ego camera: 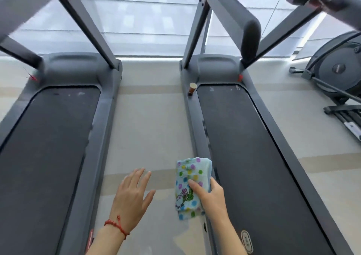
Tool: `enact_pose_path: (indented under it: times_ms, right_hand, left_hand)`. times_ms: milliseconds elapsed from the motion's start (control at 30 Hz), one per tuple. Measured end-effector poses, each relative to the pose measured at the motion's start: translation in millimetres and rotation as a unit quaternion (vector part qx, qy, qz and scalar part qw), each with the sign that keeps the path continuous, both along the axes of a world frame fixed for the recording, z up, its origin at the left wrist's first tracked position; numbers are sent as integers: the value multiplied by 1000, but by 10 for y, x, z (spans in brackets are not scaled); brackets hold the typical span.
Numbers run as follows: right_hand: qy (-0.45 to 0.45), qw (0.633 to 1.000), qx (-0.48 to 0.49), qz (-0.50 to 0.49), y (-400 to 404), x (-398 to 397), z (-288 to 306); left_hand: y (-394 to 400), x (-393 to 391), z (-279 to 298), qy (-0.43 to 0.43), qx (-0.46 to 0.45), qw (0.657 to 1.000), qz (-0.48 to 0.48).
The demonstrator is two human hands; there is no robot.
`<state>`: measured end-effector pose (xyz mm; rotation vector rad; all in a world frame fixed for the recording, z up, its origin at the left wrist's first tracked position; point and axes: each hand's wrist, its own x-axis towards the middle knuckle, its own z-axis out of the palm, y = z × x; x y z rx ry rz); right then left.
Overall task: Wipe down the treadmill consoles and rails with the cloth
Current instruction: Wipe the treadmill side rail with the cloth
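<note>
Head view: we see left treadmill (48,137), then our left hand (132,198), grip apart, empty, over the floor (148,122). Right hand (212,198), grip clamped on polka-dot cloth (190,184), above right treadmill's (254,147) left edge. Paper cup (192,88) near that edge's front.

Single head-worn wide-angle view, looking forward and down along the floor aisle (152,122) between two treadmills. Left treadmill (48,137) and right treadmill (254,147) run away from camera toward a bright window wall (148,20). Hands close at bottom edge; strong edge distortion.
</note>
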<state>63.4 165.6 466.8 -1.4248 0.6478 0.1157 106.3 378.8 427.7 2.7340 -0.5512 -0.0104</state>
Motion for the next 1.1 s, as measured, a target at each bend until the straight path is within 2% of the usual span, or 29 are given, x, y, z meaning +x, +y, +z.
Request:
enact_pose_path:
  times_ms: [167,300,600,1100]
  right_hand:
    - [-16,1000,-19,-2,536,726,187]
    - [-45,999,-22,-3,648,1185,390]
    - [-89,994,-60,-14,438,2390,615]
    - [-162,984,-78,-13,-115,5179,1208]
  left_hand:
    - [587,728,218,-29,12,999,-3]
    - [712,1235,420,-38,-2,999,5]
    - [520,2502,659,-58,-5,998,-14]
    - [21,5214,1375,-138,-7,990,-15]
